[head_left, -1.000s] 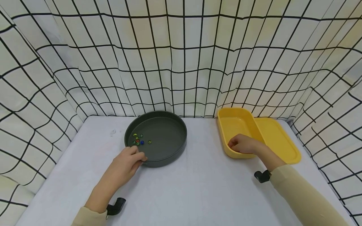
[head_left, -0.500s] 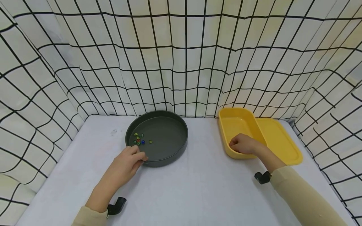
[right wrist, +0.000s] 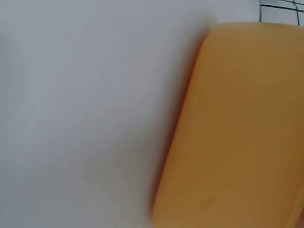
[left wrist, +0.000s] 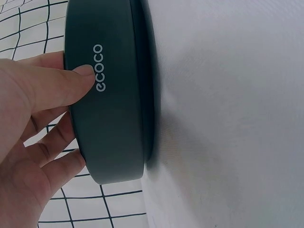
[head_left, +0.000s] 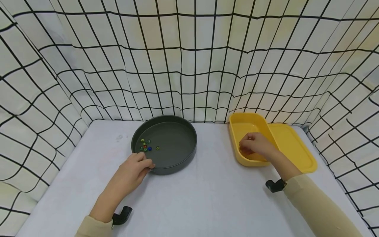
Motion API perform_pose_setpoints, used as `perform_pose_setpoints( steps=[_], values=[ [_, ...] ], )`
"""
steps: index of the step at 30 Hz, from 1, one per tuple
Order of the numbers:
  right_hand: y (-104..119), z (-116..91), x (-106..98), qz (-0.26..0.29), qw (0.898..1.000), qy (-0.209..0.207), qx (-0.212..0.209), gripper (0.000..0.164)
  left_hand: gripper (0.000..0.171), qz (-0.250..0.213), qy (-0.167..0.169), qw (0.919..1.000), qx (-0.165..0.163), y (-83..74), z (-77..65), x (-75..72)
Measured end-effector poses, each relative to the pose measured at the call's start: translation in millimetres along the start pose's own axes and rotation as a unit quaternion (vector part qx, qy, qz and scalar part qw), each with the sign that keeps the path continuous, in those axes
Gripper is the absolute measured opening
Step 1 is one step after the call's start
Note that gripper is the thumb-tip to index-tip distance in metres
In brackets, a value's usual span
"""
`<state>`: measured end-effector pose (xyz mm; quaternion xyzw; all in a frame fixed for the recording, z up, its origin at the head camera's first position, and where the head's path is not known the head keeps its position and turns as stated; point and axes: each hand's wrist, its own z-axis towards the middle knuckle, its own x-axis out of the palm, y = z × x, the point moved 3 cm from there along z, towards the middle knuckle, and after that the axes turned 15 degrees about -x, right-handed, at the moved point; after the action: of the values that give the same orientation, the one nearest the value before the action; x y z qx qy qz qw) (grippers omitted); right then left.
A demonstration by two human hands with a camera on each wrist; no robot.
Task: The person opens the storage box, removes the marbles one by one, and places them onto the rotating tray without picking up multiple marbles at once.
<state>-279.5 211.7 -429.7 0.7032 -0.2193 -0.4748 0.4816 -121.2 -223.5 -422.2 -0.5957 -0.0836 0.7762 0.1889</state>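
Note:
A round dark green pan point(head_left: 174, 138) stands at centre-left in the head view, with several small glass marbles point(head_left: 149, 148) gathered in its left part. My left hand point(head_left: 133, 169) grips its near-left rim. In the left wrist view the thumb point(left wrist: 81, 78) presses the outer wall beside white "ecoco" lettering, the fingers at the rim. My right hand point(head_left: 257, 144) reaches down into a yellow rectangular box point(head_left: 245, 120), fingers curled downward. Its fingertips are hidden, so I cannot tell whether they hold anything. The right wrist view shows mostly the box's outer wall point(right wrist: 232, 128).
A flat yellow lid point(head_left: 296, 148) lies against the box's right side. The white table point(head_left: 201, 197) is bounded at the back and sides by pale walls with a black grid net point(head_left: 192, 75). Each wrist carries a black camera mount point(head_left: 122, 215).
My right hand has risen slightly inside the yellow box, its knuckles higher and further from the near wall. The left hand, pan and marbles stay as they were.

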Motion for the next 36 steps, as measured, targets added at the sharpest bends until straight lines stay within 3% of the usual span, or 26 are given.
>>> perform_pose_setpoints(
  steps=[4, 8, 11, 14, 23, 36],
  values=[
    [7.7, 2.8, 0.8, 0.087, 0.996, -0.032, 0.002, 0.032, 0.021, -0.001, 0.002, 1.0000, -0.001, -0.1, 0.1, 0.0],
    [16.4, 5.5, 3.4, 0.166, 0.986, -0.032, 0.001, 0.038, 0.022, -0.005, 0.002, 1.0000, -0.002, 0.0, 0.1, -0.1],
    [23.4, 6.6, 6.3, 0.195, 0.981, -0.021, -0.004, 0.043, 0.022, -0.007, -0.003, 1.0000, 0.003, -0.3, 0.2, -0.2],
    [31.0, 7.6, 10.4, 0.207, 0.978, -0.012, -0.010, 0.044, 0.022, -0.008, -0.009, 0.9999, 0.006, -0.5, 0.1, -0.4],
    [48.8, 15.1, 29.9, 0.210, 0.977, 0.004, -0.018, 0.026, 0.022, -0.009, -0.011, 0.9999, 0.005, -0.3, -0.5, -1.0],
    [62.0, 34.3, 59.2, 0.216, 0.976, 0.007, -0.023, 0.024, 0.021, -0.012, -0.010, 0.9999, 0.003, -0.2, -0.7, -0.4]
  ],
)
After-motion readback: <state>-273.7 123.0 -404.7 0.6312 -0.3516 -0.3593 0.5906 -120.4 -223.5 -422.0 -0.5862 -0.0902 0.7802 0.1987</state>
